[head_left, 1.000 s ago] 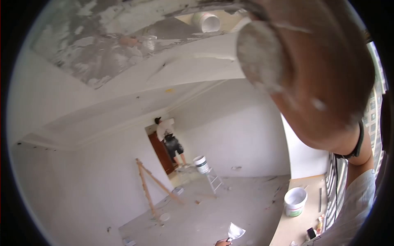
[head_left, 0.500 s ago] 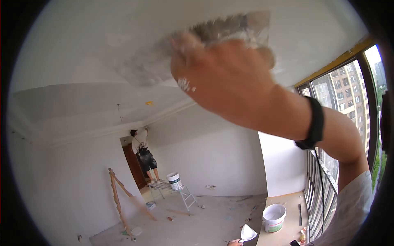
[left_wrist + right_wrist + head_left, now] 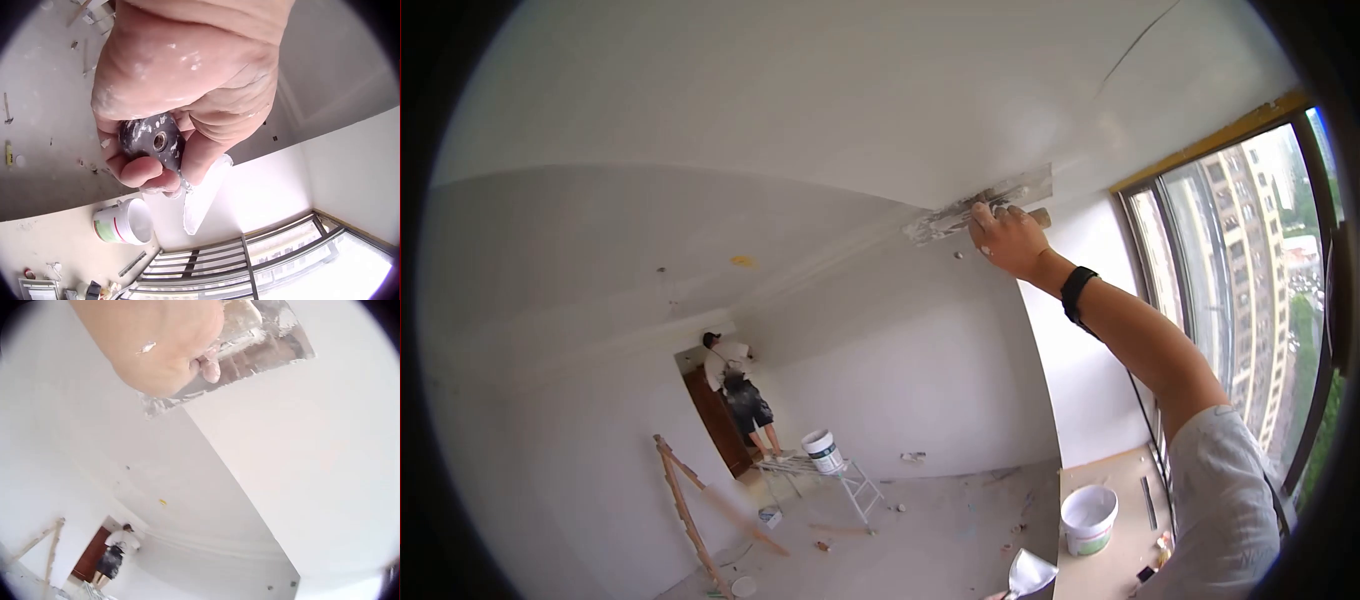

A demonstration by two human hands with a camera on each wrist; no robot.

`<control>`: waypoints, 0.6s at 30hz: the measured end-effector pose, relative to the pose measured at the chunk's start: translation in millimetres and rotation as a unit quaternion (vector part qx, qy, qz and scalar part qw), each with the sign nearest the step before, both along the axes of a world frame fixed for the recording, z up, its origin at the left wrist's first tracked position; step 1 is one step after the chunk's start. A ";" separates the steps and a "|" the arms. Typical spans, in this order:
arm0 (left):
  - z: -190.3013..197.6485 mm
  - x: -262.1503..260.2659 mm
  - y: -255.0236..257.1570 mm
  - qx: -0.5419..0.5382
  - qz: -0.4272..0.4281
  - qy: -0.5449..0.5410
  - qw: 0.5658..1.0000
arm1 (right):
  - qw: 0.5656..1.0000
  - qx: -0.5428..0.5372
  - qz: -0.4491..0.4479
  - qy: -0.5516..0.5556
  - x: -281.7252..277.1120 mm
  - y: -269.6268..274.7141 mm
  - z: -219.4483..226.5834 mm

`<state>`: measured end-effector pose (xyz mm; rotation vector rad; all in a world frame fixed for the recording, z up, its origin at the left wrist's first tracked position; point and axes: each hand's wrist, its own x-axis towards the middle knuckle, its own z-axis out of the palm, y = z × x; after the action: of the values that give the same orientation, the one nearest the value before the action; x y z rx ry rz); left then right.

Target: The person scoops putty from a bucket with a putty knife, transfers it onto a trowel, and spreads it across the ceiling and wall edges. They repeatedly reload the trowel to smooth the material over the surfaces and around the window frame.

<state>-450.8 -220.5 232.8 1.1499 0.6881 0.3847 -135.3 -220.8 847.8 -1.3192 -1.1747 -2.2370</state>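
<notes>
Ceiling (image 3: 800, 100): above the right hand (image 3: 1008, 240), pale, with 1 dark line.
Window (image 3: 1230, 250): to that hand's right.
Bucket (image 3: 1090, 515): 1, white, upright on the ledge (image 3: 1100, 575), well below the right hand.
Trowel (image 3: 1035, 188): gripped in the right hand, blade raised by the ceiling; full contact cannot be told. A shallow tilt and even pressure should stop corners digging in.
Scraper (image 3: 206, 200): left hand (image 3: 187, 75) grips its handle, low, best held clear.
</notes>
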 end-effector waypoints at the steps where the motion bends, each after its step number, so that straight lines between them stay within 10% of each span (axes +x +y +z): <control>1: 19.4 5.2 3.3 0.012 -0.038 -0.038 0.998 | 0.996 -0.014 0.074 0.053 2.9 3.5 -4.4; 8: 123.0 82.7 48.1 0.070 -0.186 -0.104 0.975 | 0.869 -0.111 0.258 0.407 3.2 -86.9 -114.7; 10: 152.4 105.9 45.2 0.050 -0.203 -0.184 0.961 | 0.588 -0.195 0.522 0.587 17.9 -126.3 -150.3; 13: 157.0 139.1 53.2 0.016 -0.227 -0.210 0.951 | 0.317 -0.126 0.696 0.632 16.0 -179.1 -202.2; 18: 169.2 176.1 13.7 0.039 -0.281 -0.208 0.936 | 0.472 -0.143 0.501 0.711 14.2 -247.4 -224.9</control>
<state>-274.7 -206.8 402.0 1.2328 -0.0396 0.1549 -121.2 -468.2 622.9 -1.3124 -0.9644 0.2025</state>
